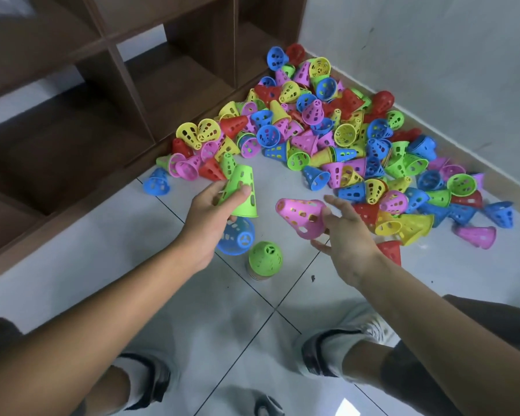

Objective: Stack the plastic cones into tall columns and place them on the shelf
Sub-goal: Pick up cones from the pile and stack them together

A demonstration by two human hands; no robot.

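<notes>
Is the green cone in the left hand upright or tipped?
Roughly upright: the green cone, gripped by the left hand, has its narrow tip up and wide rim down.

Cone pile (327,139) right of shelf (102,94)

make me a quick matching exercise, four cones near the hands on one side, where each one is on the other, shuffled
Cones:
1. green cone
2. pink cone
3. blue cone
4. green-topped stack

Places:
A. standing on the floor tiles between the arms
B. held in the left hand
C. at the right hand fingertips
D. under the left hand

Pairs: 1-B, 2-C, 3-D, 4-A
</notes>
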